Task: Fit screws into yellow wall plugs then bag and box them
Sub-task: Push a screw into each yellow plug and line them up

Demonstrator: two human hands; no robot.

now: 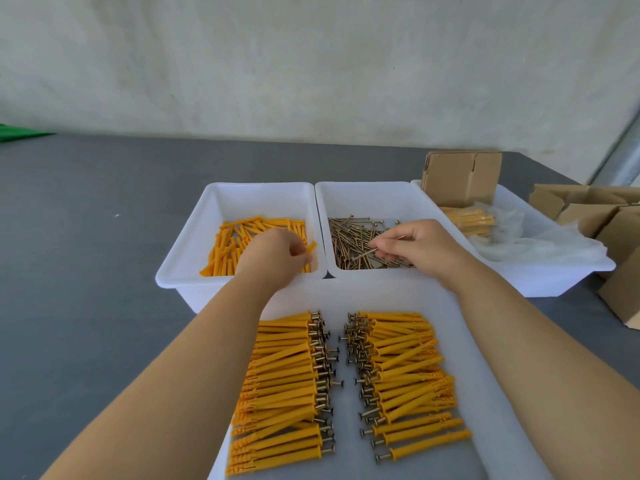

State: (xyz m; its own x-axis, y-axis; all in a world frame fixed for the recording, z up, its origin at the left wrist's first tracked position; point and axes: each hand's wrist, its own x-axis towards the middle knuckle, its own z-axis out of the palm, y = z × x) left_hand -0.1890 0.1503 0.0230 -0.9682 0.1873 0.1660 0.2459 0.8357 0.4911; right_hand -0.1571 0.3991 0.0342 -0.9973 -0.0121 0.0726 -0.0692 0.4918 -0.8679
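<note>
My left hand [273,252] reaches into the left white bin [194,244] of loose yellow wall plugs [228,244] and pinches one yellow plug [311,247]. Over the middle white bin [363,192], which holds a heap of brass screws [349,237], my right hand [420,245] pinches a single screw [365,253] by its shaft. In front of me a white tray [460,306] carries two rows of assembled plugs: a left row [284,389] and a right row [408,379], screw heads facing the middle.
A third white bin [554,278] at the right holds bagged yellow plugs [471,220], clear plastic bags [533,240] and an upright cardboard box [460,178]. More cardboard boxes [595,213] stand at the far right on the grey table [86,220].
</note>
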